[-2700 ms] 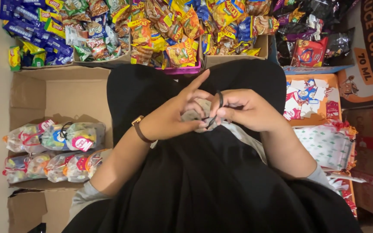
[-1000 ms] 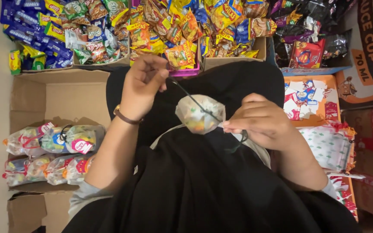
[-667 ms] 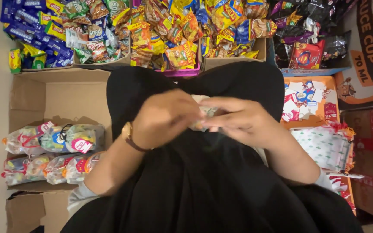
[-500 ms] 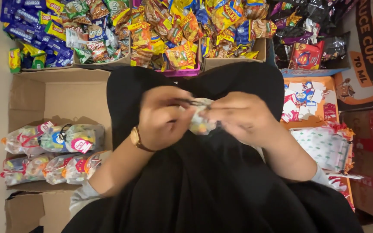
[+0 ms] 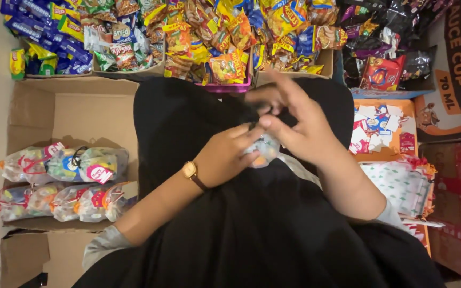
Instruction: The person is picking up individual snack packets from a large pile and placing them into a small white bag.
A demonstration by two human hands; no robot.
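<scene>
Small clear snack pouch [image 5: 265, 151]: held over the lap between both hands, steadied for work at its neck
Left hand [image 5: 225, 157]: fingers closed on the pouch from below, bracing it; wristwatch [image 5: 190, 170] on that wrist
Right hand [image 5: 294, 125]: above the pouch, thumb and fingertips pinched at its top, other fingers spread; a dark tie seems to run there, blurred
Cardboard box [image 5: 81, 106]: at left, within reach, holding rows of tied pouches [image 5: 62, 178]
Loose snack packets [image 5: 188, 32]: heaped in trays ahead

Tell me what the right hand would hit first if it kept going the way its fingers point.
Probably the heap of snack packets in the pink tray: the right hand points up-left over the black lap, though depth is unclear.
</scene>
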